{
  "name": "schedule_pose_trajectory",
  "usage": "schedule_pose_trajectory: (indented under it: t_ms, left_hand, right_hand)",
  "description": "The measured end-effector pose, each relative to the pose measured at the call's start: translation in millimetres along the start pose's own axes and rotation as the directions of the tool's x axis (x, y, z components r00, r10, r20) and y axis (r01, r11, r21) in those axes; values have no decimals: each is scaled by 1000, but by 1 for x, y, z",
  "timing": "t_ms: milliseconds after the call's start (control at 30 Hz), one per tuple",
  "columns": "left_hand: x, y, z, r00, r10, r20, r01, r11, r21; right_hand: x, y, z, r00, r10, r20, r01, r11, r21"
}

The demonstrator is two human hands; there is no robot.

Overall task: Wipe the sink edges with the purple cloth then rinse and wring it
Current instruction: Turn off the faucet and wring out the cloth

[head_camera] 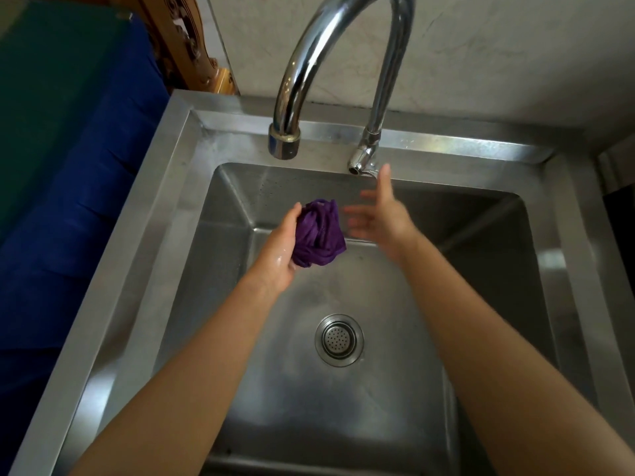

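Right, my left hand [280,250] grips the bunched purple cloth [319,233] over the sink [178,187]; my right hand [381,214], just right of it, has blurred fingers [357,211] spread wide.

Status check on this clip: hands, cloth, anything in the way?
Left hand holds bunched purple cloth over the sink. Right hand open, blurred, beside it. Tap dry. Nothing in the way.

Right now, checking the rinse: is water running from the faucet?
No, nothing flows from the faucet spout above the purple cloth held in the left hand.
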State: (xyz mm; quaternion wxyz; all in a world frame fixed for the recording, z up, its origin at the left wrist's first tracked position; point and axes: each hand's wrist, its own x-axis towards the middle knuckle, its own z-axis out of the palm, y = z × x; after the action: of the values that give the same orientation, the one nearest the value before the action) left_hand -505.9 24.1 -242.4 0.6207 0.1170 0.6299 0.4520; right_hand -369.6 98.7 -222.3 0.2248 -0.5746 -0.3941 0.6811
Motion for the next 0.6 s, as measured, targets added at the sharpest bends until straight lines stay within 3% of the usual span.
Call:
schedule_pose_trajectory:
  t_ms: [100, 200, 300, 433, 600]
  left_hand:
    - [-4, -6, 5, 998, 36, 42, -40, 995, 96]
    - [-10, -15, 6, 996, 88, -1, -84, 954, 287]
    - [-21, -19, 2, 997, 38, -65, -18, 960, 279]
    - [-30, -27, -8, 999, 37, -40, -21, 945, 327]
    - [-43, -18, -18, 998, 36, 41, -53, 832, 552]
  right_hand:
    - [-19, 30, 19, 978, 64, 198, -62, 998, -16]
    - [-26, 46, 20, 993, 29, 115, -29, 1000, 4]
    - [-32, 56, 11, 1000, -24, 10, 24, 999, 22]
    - [-40, 59, 10, 991, -97, -91, 99, 995, 18]
    - [-48, 54, 15, 992, -128, -21, 130, 982, 139]
